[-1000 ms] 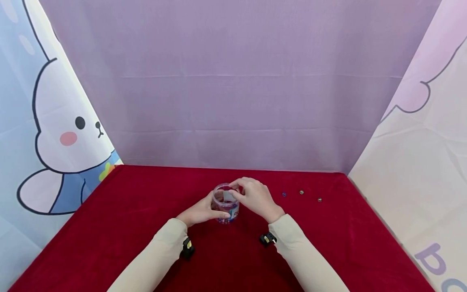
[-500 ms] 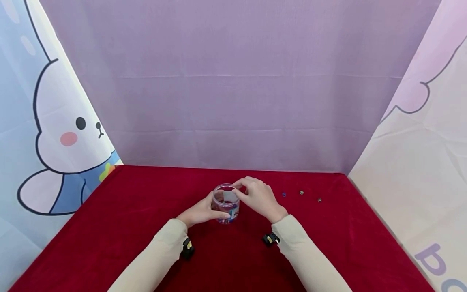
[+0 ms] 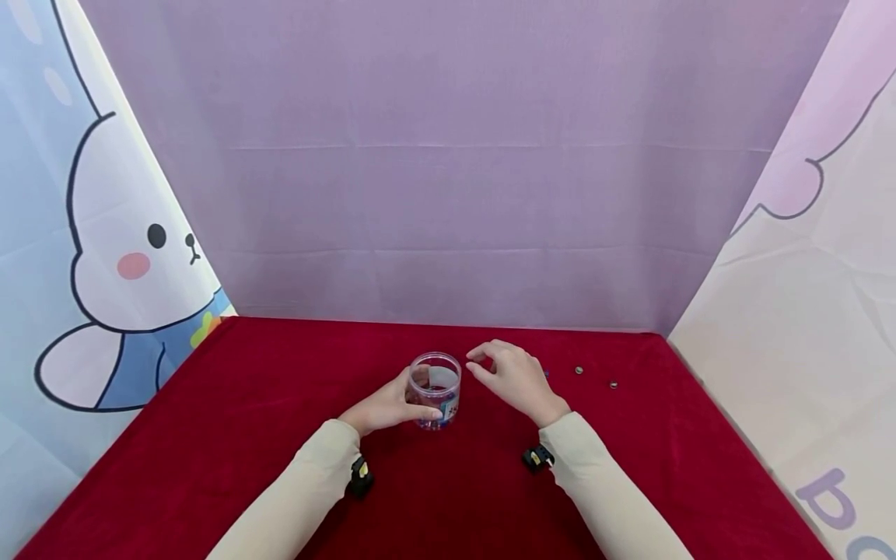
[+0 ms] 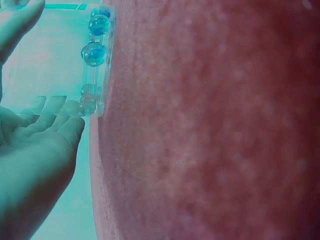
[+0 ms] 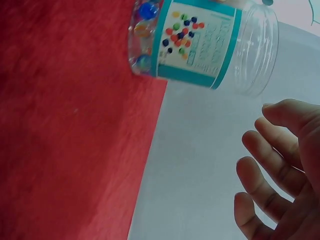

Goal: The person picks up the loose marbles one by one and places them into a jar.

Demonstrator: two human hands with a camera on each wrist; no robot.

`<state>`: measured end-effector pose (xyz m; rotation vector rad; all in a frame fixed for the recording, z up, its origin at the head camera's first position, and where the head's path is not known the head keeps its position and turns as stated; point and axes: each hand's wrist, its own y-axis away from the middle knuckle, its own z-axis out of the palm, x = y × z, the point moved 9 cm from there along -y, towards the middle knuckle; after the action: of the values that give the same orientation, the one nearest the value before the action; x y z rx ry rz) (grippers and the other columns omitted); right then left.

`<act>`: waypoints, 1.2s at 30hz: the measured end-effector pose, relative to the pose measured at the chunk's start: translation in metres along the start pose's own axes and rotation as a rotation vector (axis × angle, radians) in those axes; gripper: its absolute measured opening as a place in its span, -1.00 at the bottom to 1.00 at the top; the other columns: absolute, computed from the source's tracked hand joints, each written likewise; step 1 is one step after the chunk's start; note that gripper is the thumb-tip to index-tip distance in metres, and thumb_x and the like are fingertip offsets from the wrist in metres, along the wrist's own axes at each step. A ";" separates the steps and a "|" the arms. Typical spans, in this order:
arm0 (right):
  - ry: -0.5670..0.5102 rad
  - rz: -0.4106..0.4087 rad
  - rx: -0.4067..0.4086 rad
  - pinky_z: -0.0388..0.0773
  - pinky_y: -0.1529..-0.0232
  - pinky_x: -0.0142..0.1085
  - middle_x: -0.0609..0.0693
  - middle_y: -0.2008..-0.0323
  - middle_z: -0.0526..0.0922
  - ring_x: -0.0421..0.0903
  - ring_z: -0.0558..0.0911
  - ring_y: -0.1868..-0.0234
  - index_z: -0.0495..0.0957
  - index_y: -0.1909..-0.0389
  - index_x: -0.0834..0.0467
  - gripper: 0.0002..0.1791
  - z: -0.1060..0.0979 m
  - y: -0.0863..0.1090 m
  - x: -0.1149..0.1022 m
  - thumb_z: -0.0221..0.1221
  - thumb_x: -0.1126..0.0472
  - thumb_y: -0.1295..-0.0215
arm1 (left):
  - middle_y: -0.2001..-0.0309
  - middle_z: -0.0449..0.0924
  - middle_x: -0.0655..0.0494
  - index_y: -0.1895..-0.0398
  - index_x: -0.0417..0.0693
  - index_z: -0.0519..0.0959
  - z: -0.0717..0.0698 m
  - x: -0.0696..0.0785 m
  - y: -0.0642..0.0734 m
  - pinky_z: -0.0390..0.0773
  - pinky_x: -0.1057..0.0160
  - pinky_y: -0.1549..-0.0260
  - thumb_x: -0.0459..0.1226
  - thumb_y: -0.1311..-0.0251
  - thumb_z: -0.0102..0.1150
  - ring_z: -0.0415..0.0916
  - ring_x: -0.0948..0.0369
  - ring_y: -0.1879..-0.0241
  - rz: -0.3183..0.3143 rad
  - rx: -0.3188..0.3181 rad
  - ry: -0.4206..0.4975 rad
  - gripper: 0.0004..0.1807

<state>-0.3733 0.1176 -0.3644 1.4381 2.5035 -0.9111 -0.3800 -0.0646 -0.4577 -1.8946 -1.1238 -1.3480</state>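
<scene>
A clear plastic jar [image 3: 448,381] without a lid stands upright on the red cloth, held round its side by my left hand [image 3: 383,406]. Several glass marbles [image 4: 93,53] lie at its bottom in the left wrist view. The right wrist view shows its teal-edged label [image 5: 197,45] with coloured dots. My right hand [image 3: 512,379] is just right of the jar's rim, apart from it, fingers loosely bent with nothing between them. Farther right on the cloth lie a blue marble [image 3: 547,373], partly hidden behind the right hand, and two greenish marbles, one nearer [image 3: 579,370] and one farther right [image 3: 613,384].
Red cloth [image 3: 294,467] covers the table. A purple curtain [image 3: 448,194] hangs along its back edge, with printed cloths at the left [image 3: 119,194] and right [image 3: 812,295]. A small black camera sits on each wrist.
My right hand has moved from over the jar's mouth to the right, away from the rim, and now partly covers the blue marble. The left hand and jar have stayed in place.
</scene>
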 end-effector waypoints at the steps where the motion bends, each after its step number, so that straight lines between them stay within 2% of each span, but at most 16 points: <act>1: 0.000 0.008 -0.002 0.57 0.35 -0.28 -0.18 0.14 0.68 -0.19 0.60 0.36 0.71 0.04 0.00 -0.77 0.000 0.001 0.003 0.32 0.06 -0.34 | -0.32 0.36 0.06 -0.49 0.03 0.12 0.000 0.000 0.000 0.30 -0.20 -0.28 -0.08 -0.16 0.45 0.29 0.06 -0.31 0.000 0.000 -0.001 -0.08; 8: -0.009 0.060 -0.010 0.57 0.32 -0.25 -0.16 0.13 0.68 -0.17 0.61 0.32 0.71 0.03 -0.01 -0.78 0.000 0.008 0.025 0.31 0.06 -0.35 | -0.32 0.37 0.07 -0.49 0.04 0.12 -0.001 -0.003 0.000 0.31 -0.19 -0.28 -0.06 -0.14 0.46 0.29 0.06 -0.31 -0.009 0.002 -0.003 -0.07; 21: -0.018 0.175 -0.009 0.54 0.41 -0.23 -0.12 0.16 0.67 -0.20 0.56 0.35 0.71 0.03 0.02 -0.76 -0.003 0.022 0.068 0.33 0.08 -0.32 | -0.31 0.36 0.07 -0.48 0.04 0.12 0.000 -0.006 0.000 0.33 -0.16 -0.27 -0.05 -0.14 0.47 0.29 0.07 -0.31 -0.010 -0.006 -0.008 -0.07; 23: -0.019 0.188 -0.007 0.57 0.38 -0.14 -0.12 0.16 0.67 -0.20 0.56 0.38 0.71 0.03 0.04 -0.76 -0.004 0.024 0.073 0.32 0.07 -0.33 | -0.31 0.37 0.07 -0.48 0.04 0.13 0.000 -0.007 0.000 0.34 -0.16 -0.26 -0.05 -0.14 0.46 0.29 0.06 -0.30 -0.011 -0.007 -0.005 -0.08; 25: -0.009 0.203 -0.002 0.58 0.28 0.08 -0.11 0.18 0.67 -0.20 0.53 0.41 0.71 0.04 0.04 -0.76 -0.006 0.025 0.079 0.31 0.07 -0.34 | -0.30 0.37 0.07 -0.48 0.05 0.13 0.000 -0.008 0.000 0.35 -0.16 -0.25 -0.05 -0.15 0.46 0.29 0.06 -0.30 -0.012 -0.008 -0.002 -0.08; 28: 0.004 0.236 0.005 0.52 0.35 0.18 -0.11 0.21 0.67 -0.18 0.50 0.46 0.71 0.05 0.04 -0.76 -0.007 0.026 0.088 0.30 0.06 -0.34 | -0.30 0.37 0.06 -0.48 0.05 0.14 0.000 -0.008 -0.001 0.37 -0.17 -0.24 -0.06 -0.16 0.45 0.29 0.05 -0.30 -0.012 -0.008 0.000 -0.09; 30: 0.006 0.263 0.005 0.53 0.43 0.08 -0.11 0.22 0.68 -0.17 0.48 0.50 0.71 0.05 0.04 -0.77 -0.008 0.027 0.094 0.30 0.07 -0.34 | -0.31 0.37 0.06 -0.48 0.04 0.13 0.000 -0.008 -0.001 0.37 -0.17 -0.24 -0.06 -0.16 0.45 0.29 0.05 -0.30 -0.012 -0.008 -0.001 -0.09; 33: -0.004 0.301 0.002 0.45 0.60 -0.19 -0.10 0.21 0.70 -0.16 0.49 0.50 0.71 0.06 0.03 -0.79 -0.007 0.029 0.103 0.29 0.08 -0.35 | -0.31 0.36 0.06 -0.48 0.04 0.13 0.000 -0.009 0.000 0.36 -0.18 -0.24 -0.06 -0.16 0.45 0.29 0.05 -0.30 -0.015 -0.007 -0.005 -0.09; 36: -0.004 0.322 0.001 0.42 0.62 -0.26 -0.06 0.17 0.71 -0.14 0.54 0.45 0.71 0.06 0.04 -0.79 -0.007 0.030 0.111 0.29 0.08 -0.35 | -0.31 0.36 0.06 -0.49 0.04 0.12 0.001 -0.010 0.000 0.36 -0.17 -0.24 -0.06 -0.16 0.45 0.28 0.05 -0.30 -0.020 -0.006 -0.008 -0.08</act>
<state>-0.4074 0.2161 -0.4140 1.7668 2.1758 -0.8507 -0.3811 -0.0672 -0.4669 -1.8987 -1.1467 -1.3574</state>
